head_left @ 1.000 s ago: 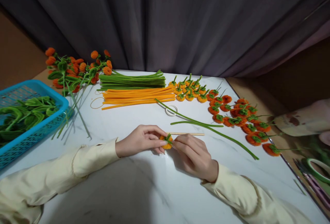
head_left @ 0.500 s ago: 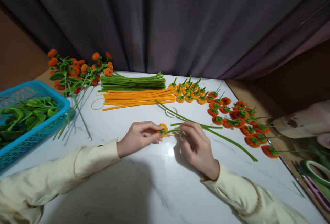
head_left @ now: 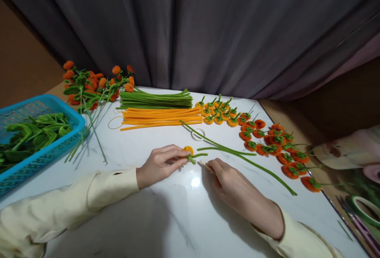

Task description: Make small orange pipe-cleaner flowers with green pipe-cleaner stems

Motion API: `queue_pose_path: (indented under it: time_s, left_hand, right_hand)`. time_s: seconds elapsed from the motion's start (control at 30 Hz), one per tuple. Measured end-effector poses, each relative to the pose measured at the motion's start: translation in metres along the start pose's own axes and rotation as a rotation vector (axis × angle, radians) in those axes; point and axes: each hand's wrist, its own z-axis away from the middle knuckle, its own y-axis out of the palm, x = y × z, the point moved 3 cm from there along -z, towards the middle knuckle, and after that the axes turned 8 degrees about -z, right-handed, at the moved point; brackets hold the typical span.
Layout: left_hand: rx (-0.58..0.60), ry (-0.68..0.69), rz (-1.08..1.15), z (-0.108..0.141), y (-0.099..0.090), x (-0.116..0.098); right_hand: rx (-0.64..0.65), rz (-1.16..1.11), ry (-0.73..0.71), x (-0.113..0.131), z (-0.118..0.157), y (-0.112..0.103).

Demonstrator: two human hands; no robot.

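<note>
Left of the left hand (head_left: 160, 164), a basket (head_left: 78, 120) holds leaves (head_left: 27, 133).

One left hand (head_left: 162, 165), one right hand (head_left: 230, 181); one held yellow flower head (head_left: 188, 149); one wooden stick (head_left: 205, 165); one green bundle (head_left: 156, 99), one orange bundle (head_left: 160, 116); one white ring (head_left: 192, 135); two loose green stems (head_left: 258, 164) beside it.

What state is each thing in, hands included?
Left hand: closed on held flower
Held flower: pinched, green ends sticking out
Right hand: closed on stick
Stick: gripped, tip exposed
Basket: upright, uncovered, leaves inside
Green stems: bundled, lying flat
Yellow strips: lying side by side
White ring: lying flat
</note>
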Motion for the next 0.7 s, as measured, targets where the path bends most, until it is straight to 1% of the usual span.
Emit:
queue_pose_path:
  time_s: [0.07, 0.13, 0.2, 0.27, 0.33, 0.4, 0.43, 0.5, 0.57, 0.7]
  left_hand:
    - [0.014, -0.01, 0.013, 0.0, 0.0, -0.001]
    - [0.008, -0.017, 0.015, 0.0, 0.0, -0.001]
    - [-0.013, -0.018, -0.008, 0.0, -0.001, -0.001]
    - [-0.038, -0.011, -0.046, -0.001, -0.001, -0.001]
    - [-0.057, 0.009, -0.081, -0.001, -0.002, -0.001]
    - [-0.071, 0.05, -0.11, -0.001, -0.002, -0.002]
    - [-0.078, 0.074, -0.128, -0.002, -0.003, -0.002]
    - [-0.09, 0.117, -0.174, -0.002, -0.004, -0.003]
    - [-0.092, 0.158, -0.223, -0.001, -0.004, -0.003]
    - [-0.071, 0.28, -0.362, 0.002, -0.004, -0.005]
  right_hand:
    - [-0.004, -0.138, -0.031, -0.002, -0.001, -0.007]
    - [0.019, -0.331, -0.083, 0.001, -0.003, -0.015]
    - [0.106, -0.585, -0.09, 0.006, -0.004, -0.02]
    - [0.23, -0.905, 0.009, 0.012, -0.004, -0.019]
    - [0.306, -1.23, 0.176, 0.017, -0.003, -0.015]
    - [0.314, -1.492, 0.31, 0.021, -0.002, -0.009]
    - [0.302, -1.593, 0.347, 0.023, -0.002, -0.007]
    - [0.276, -1.743, 0.384, 0.027, -0.003, -0.003]
    - [0.242, -1.825, 0.418, 0.029, -0.005, -0.001]
    - [0.206, -1.842, 0.479, 0.033, -0.009, 0.001]
